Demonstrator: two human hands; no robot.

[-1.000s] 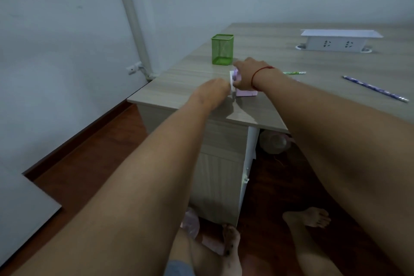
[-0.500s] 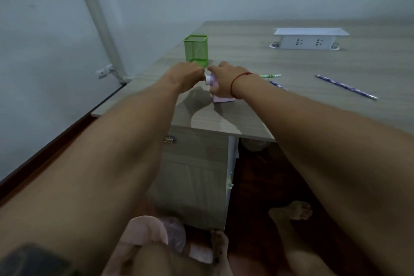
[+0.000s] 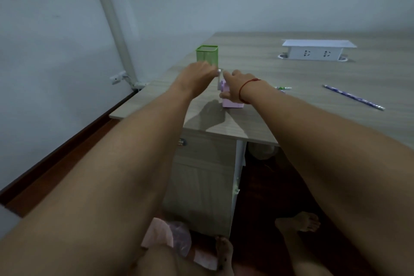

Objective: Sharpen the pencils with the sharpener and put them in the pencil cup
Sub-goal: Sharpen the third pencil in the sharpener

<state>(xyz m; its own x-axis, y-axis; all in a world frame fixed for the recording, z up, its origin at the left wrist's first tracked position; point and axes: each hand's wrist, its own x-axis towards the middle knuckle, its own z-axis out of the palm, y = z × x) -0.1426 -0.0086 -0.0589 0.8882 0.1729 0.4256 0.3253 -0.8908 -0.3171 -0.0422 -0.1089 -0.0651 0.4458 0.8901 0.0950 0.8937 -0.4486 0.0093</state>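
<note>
Right hand (image 3: 235, 87) grips the pink sharpener (image 3: 231, 103), left hand (image 3: 197, 74) pinches its crank (image 3: 219, 71); a wide turn could topple the pencil cup (image 3: 206, 53) at 11 o'clock.

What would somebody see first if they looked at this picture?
The hands meet near the desk corner: the right hand holds a pink sharpener and the left hand grips its crank. A green pencil cup stands behind them; a purple pencil lies far right.
</note>
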